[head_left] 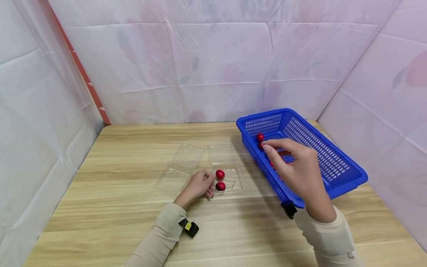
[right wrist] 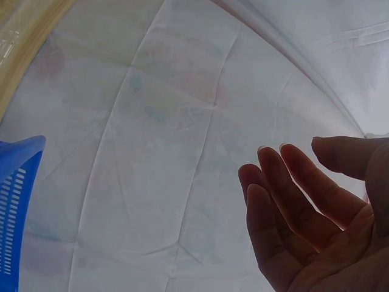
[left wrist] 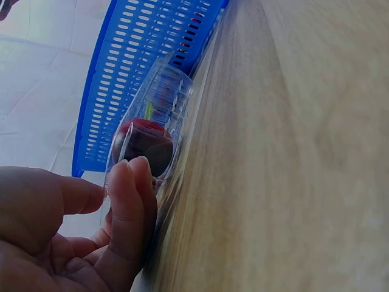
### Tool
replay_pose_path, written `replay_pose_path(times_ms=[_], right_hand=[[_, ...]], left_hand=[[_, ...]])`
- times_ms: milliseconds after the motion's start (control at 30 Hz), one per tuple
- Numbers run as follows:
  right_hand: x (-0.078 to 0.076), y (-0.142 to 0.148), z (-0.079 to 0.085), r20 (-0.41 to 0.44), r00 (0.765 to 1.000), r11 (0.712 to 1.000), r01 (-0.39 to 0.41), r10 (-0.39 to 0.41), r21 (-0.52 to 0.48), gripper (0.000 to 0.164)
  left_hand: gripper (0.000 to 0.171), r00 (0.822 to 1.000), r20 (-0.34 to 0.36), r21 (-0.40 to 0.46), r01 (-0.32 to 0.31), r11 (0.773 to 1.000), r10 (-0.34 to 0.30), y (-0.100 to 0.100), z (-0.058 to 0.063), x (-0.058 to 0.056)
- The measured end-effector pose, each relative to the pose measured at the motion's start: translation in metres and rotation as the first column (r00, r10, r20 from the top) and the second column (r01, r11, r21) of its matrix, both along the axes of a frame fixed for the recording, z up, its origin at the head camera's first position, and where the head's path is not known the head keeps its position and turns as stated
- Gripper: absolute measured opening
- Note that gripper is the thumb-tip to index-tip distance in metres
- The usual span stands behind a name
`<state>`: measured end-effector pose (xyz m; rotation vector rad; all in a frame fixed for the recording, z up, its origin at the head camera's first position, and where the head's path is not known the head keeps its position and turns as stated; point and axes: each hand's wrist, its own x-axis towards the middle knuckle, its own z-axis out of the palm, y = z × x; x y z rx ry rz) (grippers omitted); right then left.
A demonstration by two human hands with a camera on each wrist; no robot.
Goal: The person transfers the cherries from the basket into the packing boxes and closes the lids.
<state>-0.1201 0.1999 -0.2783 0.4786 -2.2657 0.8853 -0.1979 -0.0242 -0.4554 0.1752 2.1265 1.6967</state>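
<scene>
At the near part of an unfolded clear plastic clamshell box (head_left: 237,184), my left hand (head_left: 200,183) has its thumb and fingers at the left edge, gripping it there. Two red cherries (head_left: 220,174) lie in that part, a thin stem trailing to the right. In the left wrist view the fingertips overlap the box wall (left wrist: 164,91) in front of a dark cherry (left wrist: 146,143). My right hand (head_left: 297,167) hovers over the left side of a blue basket (head_left: 333,159), thumb and fingers apart with nothing between them. Several more cherries (head_left: 260,137) lie in the basket, partly behind this hand.
A second unfolded clear clamshell box (head_left: 188,155) lies left of the first on the wooden table (head_left: 116,193). White printed sheets (head_left: 220,74) hang behind and on both sides. The basket's raised rim stands between the boxes and the cherries inside it.
</scene>
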Motion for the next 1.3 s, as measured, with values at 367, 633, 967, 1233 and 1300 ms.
replay_pose_path(times_ms=[367,633,967,1233,1300], right_hand=[[-0.008,0.011,0.006,0.017,0.998,0.998,0.059,-0.059,-0.006,0.011],[-0.016,0.018,0.004,0.018,0.992,0.991,0.128,-0.128,0.032,0.014],[-0.024,0.025,0.002,0.080,0.984,0.987,0.155,-0.158,0.037,0.019],[-0.032,0.030,0.000,0.153,0.970,0.981,0.187,-0.191,0.045,0.022],[-0.035,0.031,-0.001,0.157,0.967,0.980,0.194,-0.199,0.050,0.022]], left_hand=[[0.023,1.000,0.007,0.007,0.000,1.000,0.000,0.000,0.001,0.001],[0.022,1.000,0.013,0.008,0.000,1.000,0.000,0.001,-0.001,0.000],[0.023,1.000,0.006,0.014,0.001,1.000,-0.001,0.000,-0.001,0.000],[0.023,1.000,0.009,0.018,0.000,1.000,0.000,0.000,0.001,0.001],[0.023,1.000,0.008,0.022,-0.001,1.000,0.001,0.001,0.002,0.001]])
